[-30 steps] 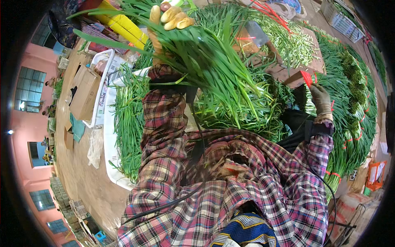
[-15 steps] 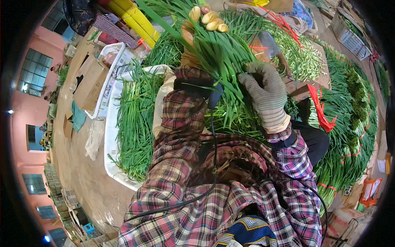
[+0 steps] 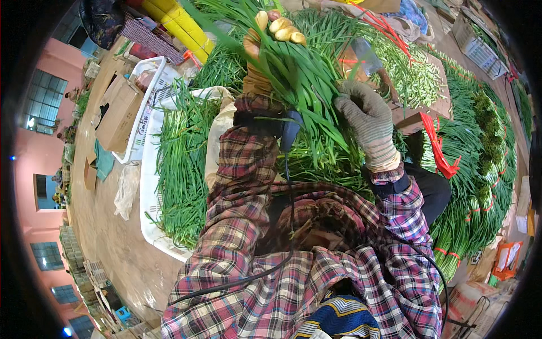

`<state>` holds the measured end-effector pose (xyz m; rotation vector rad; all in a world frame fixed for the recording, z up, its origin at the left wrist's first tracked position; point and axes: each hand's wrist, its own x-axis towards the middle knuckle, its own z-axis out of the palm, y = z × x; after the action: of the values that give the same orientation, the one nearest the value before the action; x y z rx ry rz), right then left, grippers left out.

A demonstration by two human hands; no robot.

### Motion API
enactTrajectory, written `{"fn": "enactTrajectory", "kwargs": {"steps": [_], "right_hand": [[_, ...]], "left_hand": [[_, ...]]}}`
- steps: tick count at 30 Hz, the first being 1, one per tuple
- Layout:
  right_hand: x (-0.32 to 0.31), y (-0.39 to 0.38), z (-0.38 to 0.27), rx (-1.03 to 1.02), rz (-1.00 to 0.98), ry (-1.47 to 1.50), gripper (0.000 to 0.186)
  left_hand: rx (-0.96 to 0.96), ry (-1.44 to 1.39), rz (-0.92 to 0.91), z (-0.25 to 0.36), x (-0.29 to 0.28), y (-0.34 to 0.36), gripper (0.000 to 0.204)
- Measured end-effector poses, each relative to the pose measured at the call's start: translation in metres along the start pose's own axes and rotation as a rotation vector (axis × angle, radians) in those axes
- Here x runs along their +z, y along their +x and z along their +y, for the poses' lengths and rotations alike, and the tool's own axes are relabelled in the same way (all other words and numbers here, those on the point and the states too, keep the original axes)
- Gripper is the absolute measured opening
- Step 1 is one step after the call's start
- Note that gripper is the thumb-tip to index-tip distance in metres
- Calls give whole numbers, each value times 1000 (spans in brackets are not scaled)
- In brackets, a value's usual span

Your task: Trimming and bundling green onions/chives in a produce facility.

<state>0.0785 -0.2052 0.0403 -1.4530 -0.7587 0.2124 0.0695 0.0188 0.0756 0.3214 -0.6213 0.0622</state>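
Note:
My left hand (image 3: 283,28), in a tan glove with yellowish fingertips, is wrapped round a thick bunch of long, flat green garlic chives (image 3: 307,73). The leaves fan down toward my lap. Beside the bunch's right edge is my right hand (image 3: 370,118), in a grey striped knit glove. Its thumb and fingers are curled together; whatever they pinch is hidden. A thin leaf (image 3: 354,70) stands out just above these fingers, blurred. Below the bunch, more loose chives (image 3: 322,164) lie in front of me.
A white plastic crate (image 3: 148,220) full of chives stands at my left, with another white crate (image 3: 133,148) and a cardboard box (image 3: 119,113) beyond. Tied chive bundles (image 3: 480,169) are piled at right. Red ties (image 3: 439,152) hang near a board with cut pale stems (image 3: 415,82).
My right hand has shifted slightly right and down, and its fingers have closed further. A loose leaf now shows above it. My left hand keeps hold of the bunch, slightly farther left.

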Motion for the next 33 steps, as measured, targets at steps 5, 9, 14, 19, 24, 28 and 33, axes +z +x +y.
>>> {"fn": "enactTrajectory", "kwargs": {"steps": [5,9,14,19,24,28,33], "right_hand": [[-5,-7,-4,123,-18,303,26],[-1,5,-10,-432,214,-602,25],[0,-14,-10,-520,128,-725,19],[8,-11,-10,-479,140,-663,19],[8,-9,-5,-333,144,-510,32],[8,-8,-5,-257,143,-540,34],[14,0,-4,-271,151,-506,26]], "left_hand": [[234,47,169,-30,18,3,26],[15,-11,-38,-5,-1,6,24],[35,-38,-30,-11,4,10,22],[21,-103,-32,-11,2,8,26],[71,-92,22,-13,2,8,26],[66,-88,26,-15,2,10,25],[55,-79,57,-17,-2,6,25]]}}
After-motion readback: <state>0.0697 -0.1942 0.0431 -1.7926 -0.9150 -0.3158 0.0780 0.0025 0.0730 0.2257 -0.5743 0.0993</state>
